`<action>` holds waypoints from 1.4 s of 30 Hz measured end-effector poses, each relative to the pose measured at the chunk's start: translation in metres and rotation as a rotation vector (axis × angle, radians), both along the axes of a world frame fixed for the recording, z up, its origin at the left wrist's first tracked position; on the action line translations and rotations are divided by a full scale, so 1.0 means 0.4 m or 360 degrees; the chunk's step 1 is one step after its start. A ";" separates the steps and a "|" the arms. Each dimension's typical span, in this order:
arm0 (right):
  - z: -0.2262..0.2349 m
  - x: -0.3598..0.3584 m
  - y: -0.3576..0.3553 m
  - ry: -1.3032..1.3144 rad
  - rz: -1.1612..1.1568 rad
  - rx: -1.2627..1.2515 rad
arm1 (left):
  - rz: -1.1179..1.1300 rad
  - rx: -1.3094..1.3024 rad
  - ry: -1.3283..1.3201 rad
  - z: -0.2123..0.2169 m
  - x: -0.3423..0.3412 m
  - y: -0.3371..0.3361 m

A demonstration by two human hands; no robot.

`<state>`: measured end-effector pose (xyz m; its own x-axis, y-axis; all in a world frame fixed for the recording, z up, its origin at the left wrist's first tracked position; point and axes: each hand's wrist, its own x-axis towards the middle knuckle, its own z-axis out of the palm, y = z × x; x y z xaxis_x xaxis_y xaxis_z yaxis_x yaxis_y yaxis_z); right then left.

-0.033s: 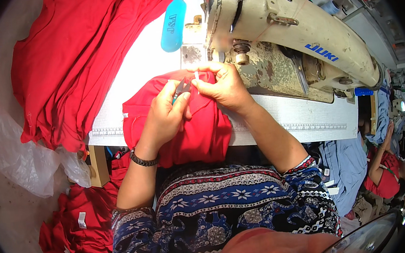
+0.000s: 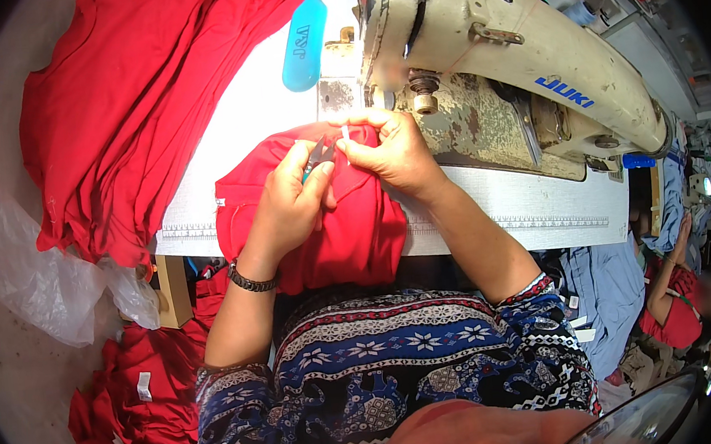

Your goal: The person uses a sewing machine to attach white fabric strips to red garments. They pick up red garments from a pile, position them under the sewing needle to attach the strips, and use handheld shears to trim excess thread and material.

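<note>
A red garment lies bunched on the white table in front of me and hangs over its near edge. My left hand, with a dark bracelet on the wrist, grips small thread snips whose tips point at the fabric's top edge. My right hand pinches that edge together with a small white tag, just in front of the needle area of a cream sewing machine.
A large heap of red fabric covers the table's left side. A light blue bottle lies next to the machine. Clear plastic sheeting and more red garments sit low on the left. Another person works at far right.
</note>
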<state>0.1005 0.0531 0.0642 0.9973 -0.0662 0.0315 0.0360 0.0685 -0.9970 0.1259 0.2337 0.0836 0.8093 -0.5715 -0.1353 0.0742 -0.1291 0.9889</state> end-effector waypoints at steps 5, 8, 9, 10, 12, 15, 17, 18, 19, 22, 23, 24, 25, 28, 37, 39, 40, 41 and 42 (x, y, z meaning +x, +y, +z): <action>0.000 0.000 0.000 -0.0024 -0.0021 -0.0027 | -0.0023 0.0064 0.0035 0.002 0.003 0.003; -0.009 0.001 -0.002 -0.0041 -0.0021 -0.0010 | -0.0017 0.0068 0.0055 0.002 0.002 0.003; -0.010 0.002 -0.002 -0.0043 -0.0019 -0.0002 | -0.0017 0.0057 0.0050 0.001 0.003 0.002; -0.010 0.002 -0.002 -0.0044 -0.0017 0.0008 | -0.0018 0.0046 0.0046 -0.001 0.003 0.002; -0.008 0.002 0.000 -0.0042 -0.0029 0.0003 | -0.0014 0.0039 0.0047 -0.001 0.003 0.002; -0.003 0.001 -0.001 -0.0055 -0.0036 -0.0051 | -0.0002 0.0039 0.0060 0.001 0.002 0.000; -0.004 0.002 -0.002 -0.0044 -0.0036 -0.0051 | 0.0005 0.0031 0.0056 -0.002 0.002 -0.002; -0.009 0.003 -0.002 -0.0025 -0.0036 -0.0026 | 0.0024 0.0008 0.0087 0.001 0.001 -0.003; -0.012 0.003 -0.003 -0.0004 -0.0035 0.0000 | 0.0044 -0.0015 0.0118 0.006 -0.001 -0.005; -0.012 0.003 0.001 0.0020 -0.0021 0.0058 | 0.0055 -0.0057 0.0126 0.003 0.000 -0.004; -0.015 0.003 0.000 0.0027 -0.0020 0.0055 | 0.0051 -0.0068 0.0113 -0.002 0.002 -0.003; -0.021 0.005 -0.002 0.0034 -0.0019 0.0052 | 0.0061 -0.0118 0.0136 -0.008 0.004 -0.002; -0.024 0.006 -0.004 0.0040 -0.0016 0.0049 | 0.0072 -0.0168 0.0159 -0.015 0.007 -0.001; -0.021 0.006 -0.005 -0.0019 0.0003 -0.0040 | 0.0190 -0.0054 0.0005 -0.012 0.007 -0.003; -0.011 0.003 -0.004 -0.0036 0.0005 -0.0028 | 0.0307 0.0368 -0.1492 0.011 0.035 -0.032; -0.011 0.006 -0.004 0.0009 0.0026 -0.0019 | 0.0282 0.0389 -0.1569 0.012 0.037 -0.034; -0.013 0.007 -0.005 0.0036 0.0036 -0.0017 | 0.0266 0.0408 -0.1566 0.015 0.036 -0.034; -0.017 0.008 -0.006 -0.0024 0.0027 -0.0026 | 0.0251 0.0428 -0.1564 0.017 0.035 -0.035; -0.023 0.010 -0.006 -0.0085 0.0019 -0.0034 | 0.0251 0.0339 -0.1562 0.011 0.039 -0.040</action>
<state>0.1046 0.0508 0.0551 0.9949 -0.0528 0.0859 0.0884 0.0477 -0.9949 0.1416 0.2178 0.0881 0.6820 -0.4900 0.5429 -0.7265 -0.3686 0.5799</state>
